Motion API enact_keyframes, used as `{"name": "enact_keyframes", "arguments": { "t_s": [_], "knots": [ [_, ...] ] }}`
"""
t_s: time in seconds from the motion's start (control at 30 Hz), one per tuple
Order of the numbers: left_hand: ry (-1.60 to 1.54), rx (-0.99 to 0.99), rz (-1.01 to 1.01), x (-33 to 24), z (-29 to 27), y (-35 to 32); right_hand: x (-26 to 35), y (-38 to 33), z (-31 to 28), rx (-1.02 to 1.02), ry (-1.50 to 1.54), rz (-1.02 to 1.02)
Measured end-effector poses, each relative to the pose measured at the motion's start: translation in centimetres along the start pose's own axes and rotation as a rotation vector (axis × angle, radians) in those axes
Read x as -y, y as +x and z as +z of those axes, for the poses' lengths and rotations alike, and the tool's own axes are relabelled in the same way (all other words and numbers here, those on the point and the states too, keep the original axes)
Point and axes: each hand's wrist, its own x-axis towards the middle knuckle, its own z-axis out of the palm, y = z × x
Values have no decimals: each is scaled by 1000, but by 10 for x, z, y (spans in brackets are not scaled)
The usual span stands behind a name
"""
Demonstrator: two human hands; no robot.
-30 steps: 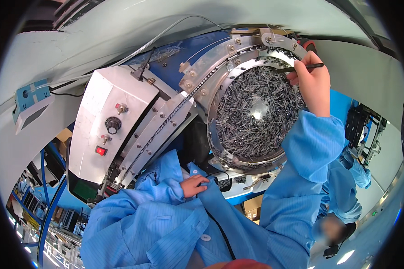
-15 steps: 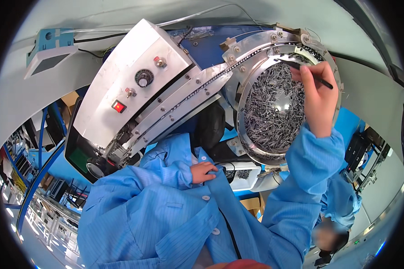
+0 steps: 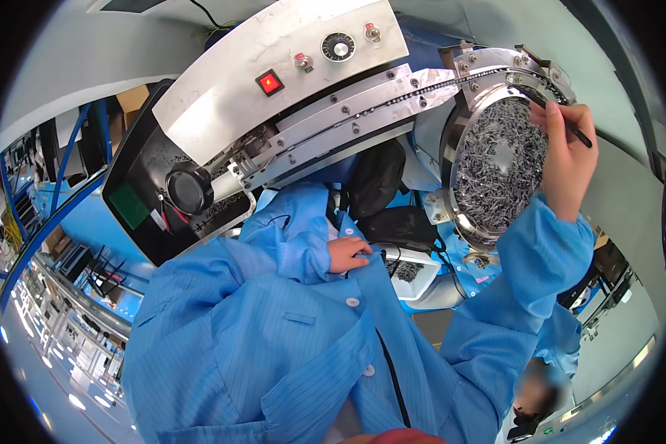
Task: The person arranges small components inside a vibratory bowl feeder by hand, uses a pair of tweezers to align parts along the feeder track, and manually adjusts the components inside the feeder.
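Observation:
My right hand (image 3: 567, 169) is closed round slim black tweezers (image 3: 581, 135), whose tip reaches to the far inner rim of a round metal feeder bowl (image 3: 451, 194). A heap of small dark and silvery pins (image 3: 493, 181) fills the bowl. From the bowl's far side a straight metal track (image 3: 325, 137) runs left, with a row of small dark parts along its groove. My left hand (image 3: 348, 254) rests on the front of my blue coat, its fingers loosely stretched and holding nothing that shows.
Behind the track stands a white control box (image 3: 222, 89) with a lit red switch and a dial. A black tray (image 3: 144, 237) lies at its left end. Below the bowl is a white bin (image 3: 424, 280) with more pins. Another person (image 3: 559, 348) is at lower right.
My view has shifted, so the machine sits further right and more of the black tray shows. The tweezers stay in my right hand at the bowl's far rim; my left hand stays on the coat.

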Motion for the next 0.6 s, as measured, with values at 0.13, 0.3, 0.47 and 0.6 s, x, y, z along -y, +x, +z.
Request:
{"name": "enact_keyframes", "arguments": {
  "t_s": [0.13, 0.3, 0.47, 0.6],
  "knots": [
    [-74, 13, -36, -9, -1, -20, -17, -3, 0, -36, -95, 18],
    [-156, 8, -85, -5, -8, -29, -31, 8, 17, -40, -131, 22],
    [-189, -30, -67, 3, -10, -19, -41, 23, 23, -46, -177, 35],
    [-208, -50, -67, 5, -16, -10, -53, 36, 20, -63, -210, 41]
  ]
}}
